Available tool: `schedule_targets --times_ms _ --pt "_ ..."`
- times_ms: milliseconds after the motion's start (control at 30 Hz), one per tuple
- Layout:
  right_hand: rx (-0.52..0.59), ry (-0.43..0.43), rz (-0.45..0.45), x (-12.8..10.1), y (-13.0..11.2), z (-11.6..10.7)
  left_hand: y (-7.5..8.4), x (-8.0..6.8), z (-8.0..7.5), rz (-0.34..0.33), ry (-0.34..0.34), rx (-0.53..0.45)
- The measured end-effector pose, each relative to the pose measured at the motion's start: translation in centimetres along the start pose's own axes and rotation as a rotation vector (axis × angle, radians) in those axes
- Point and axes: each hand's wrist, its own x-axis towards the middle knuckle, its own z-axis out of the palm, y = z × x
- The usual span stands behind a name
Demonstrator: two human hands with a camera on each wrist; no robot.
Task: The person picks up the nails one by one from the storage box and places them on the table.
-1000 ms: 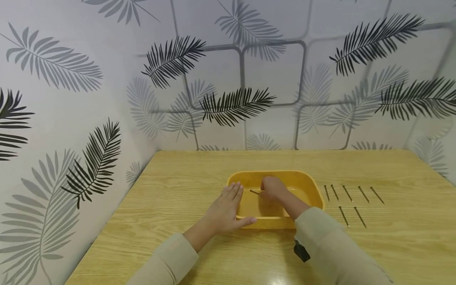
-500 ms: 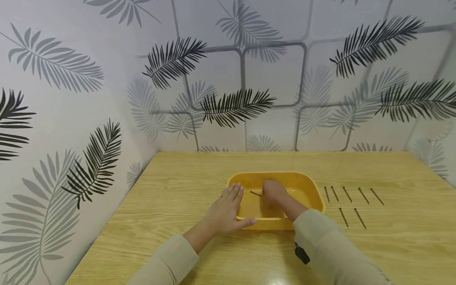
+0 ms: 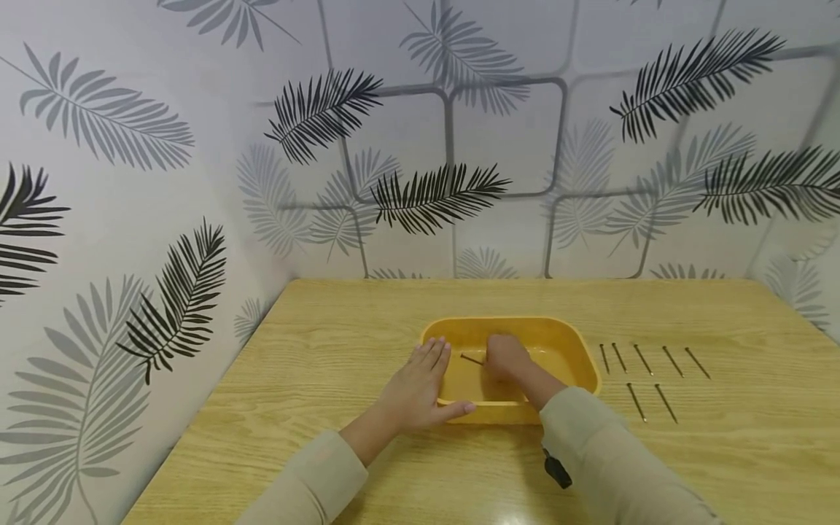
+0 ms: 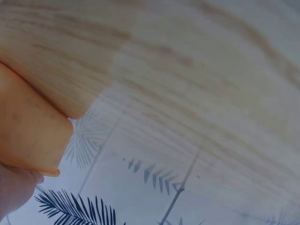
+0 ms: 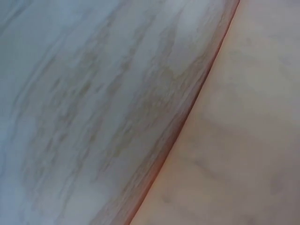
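Note:
In the head view my left hand (image 3: 413,390) rests on the left end of a yellow plastic tray (image 3: 505,414), fingers straight over the rim and thumb along the front side. The left wrist view shows the tray's outer wall (image 4: 33,129) and part of that hand (image 4: 16,190). My right hand (image 3: 510,359) is down inside the tray, its fingers curled and the fingertips hidden. A thin dark screw (image 3: 472,359) sticks out to the left of those fingers, its head pointing left; the other end disappears at the hand.
Right of the tray, several similar dark screws (image 3: 643,360) lie in two slanted rows on the wooden table (image 3: 341,328). A patterned wall (image 3: 459,240) stands behind the table and another at its left. A small black item (image 3: 556,469) hangs under the right sleeve.
My right hand has shifted slightly right and toward the person within the tray, and a little more of the screw shows beside it. The left hand stays on the tray.

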Motion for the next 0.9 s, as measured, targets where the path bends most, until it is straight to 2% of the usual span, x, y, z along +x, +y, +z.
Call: schedule_targets --times_ms 67,100,167,267,300,367,433,467,533,800,900 --pt "-0.016 0.007 -0.008 1.2 1.1 1.4 0.0 0.1 0.0 0.006 0.002 0.001" --pt "-0.026 0.031 -0.020 2.8 2.5 3.4 0.0 0.1 0.0 0.009 0.003 0.003" --pt "-0.068 0.065 -0.047 6.8 6.3 8.4 0.1 0.2 0.1 0.011 0.001 0.006" --pt "-0.143 0.108 -0.088 14.1 12.8 16.9 0.1 0.2 0.1 0.010 -0.002 0.014" --pt "-0.152 0.096 -0.079 16.9 15.3 20.1 0.1 0.2 0.1 0.009 -0.002 0.016" --pt "-0.173 0.063 -0.071 20.4 18.2 23.9 0.1 0.2 0.1 0.010 0.001 0.021" --pt "-0.175 0.075 -0.077 22.3 19.9 26.1 0.2 0.1 0.0 0.011 0.005 0.020" --pt "-0.182 0.075 -0.080 22.6 20.1 26.3 0.2 0.1 -0.1 0.012 0.009 0.021" --pt "-0.184 0.069 -0.081 21.8 19.5 25.3 0.2 0.1 -0.1 0.013 0.008 0.022" --pt "-0.135 0.062 -0.107 12.7 11.9 14.3 0.1 0.1 0.0 0.004 0.003 0.035" --pt "-0.123 0.083 -0.098 11.4 10.9 12.8 0.1 0.1 0.0 0.003 0.011 0.030"
